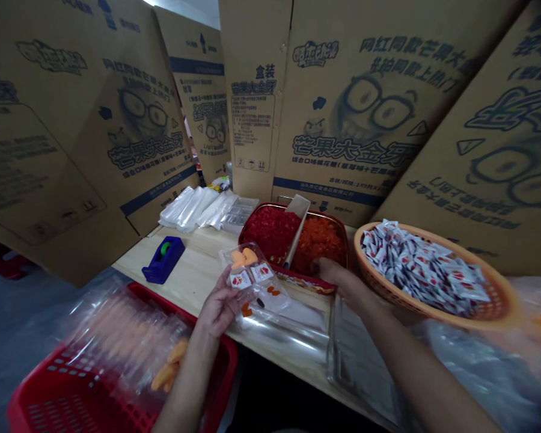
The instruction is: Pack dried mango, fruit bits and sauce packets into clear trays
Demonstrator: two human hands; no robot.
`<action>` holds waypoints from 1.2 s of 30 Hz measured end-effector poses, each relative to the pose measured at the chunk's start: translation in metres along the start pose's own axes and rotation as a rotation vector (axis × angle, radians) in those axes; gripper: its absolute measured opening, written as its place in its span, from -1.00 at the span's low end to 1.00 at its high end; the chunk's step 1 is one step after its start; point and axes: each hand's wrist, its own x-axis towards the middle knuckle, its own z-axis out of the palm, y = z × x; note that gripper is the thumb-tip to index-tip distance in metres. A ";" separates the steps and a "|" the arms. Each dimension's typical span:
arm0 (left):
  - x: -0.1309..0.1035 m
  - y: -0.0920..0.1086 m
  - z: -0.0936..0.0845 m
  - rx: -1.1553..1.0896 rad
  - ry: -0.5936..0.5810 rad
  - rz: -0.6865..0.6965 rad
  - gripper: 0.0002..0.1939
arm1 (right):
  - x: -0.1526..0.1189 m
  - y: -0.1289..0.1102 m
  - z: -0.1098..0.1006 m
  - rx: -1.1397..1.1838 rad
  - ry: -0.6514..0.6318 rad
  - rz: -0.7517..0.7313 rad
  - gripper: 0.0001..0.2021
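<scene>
My left hand [220,305] grips the edge of a clear plastic tray [228,255] above the table. In the tray lie orange pieces [244,257] and two small white sachets [251,275] with red print. My right hand [331,272] reaches into the right compartment of a divided red box, at the near edge of a heap of small orange-red pieces [320,237]. Its fingers look curled together, with the tips hidden. Darker red pieces [270,231] fill the left compartment, and a pale cardboard divider [298,219] stands between the two.
An orange basket [360,255] of sachets stands right. At left are a blue tape dispenser [163,260], clear bags [192,207] and a red basket [27,391] holding packed bags. Loose orange bits [246,310] lie near the front. Large cardboard boxes [342,120] wall the back.
</scene>
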 end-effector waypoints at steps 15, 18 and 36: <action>-0.007 -0.020 0.001 -0.002 -0.073 -0.046 -0.22 | -0.096 -0.080 -0.004 0.581 -0.004 -0.406 -0.82; -0.011 -0.026 0.006 0.003 -0.051 -0.074 -0.26 | -0.109 -0.079 0.000 0.615 0.031 -0.448 -0.74; -0.029 -0.040 0.013 0.114 -0.034 -0.121 -0.20 | -0.105 0.069 0.039 -0.379 0.505 0.019 -0.65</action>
